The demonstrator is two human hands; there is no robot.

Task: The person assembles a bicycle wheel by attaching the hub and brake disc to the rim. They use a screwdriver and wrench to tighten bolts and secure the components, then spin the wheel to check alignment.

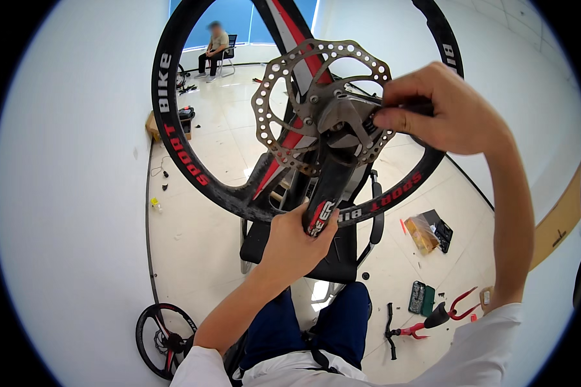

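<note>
I hold a black bicycle wheel (174, 138) with red and white lettering up in front of me. A perforated silver brake disc (271, 77) sits at its hub. A black fork leg (332, 184) runs down from the hub, and my left hand (297, 242) is shut around its lower end. My right hand (448, 106) is at the right side of the hub, fingers pinched on a small dark part by the axle (352, 116). What exactly the fingers pinch is hidden.
A black chair (339, 255) stands below the wheel. On the floor lie a second black wheel (164, 338) at lower left, a red bike frame part (455, 306), a dark tool case (423, 298) and a bagged box (429, 231). Far off, a person sits on a chair (214, 50).
</note>
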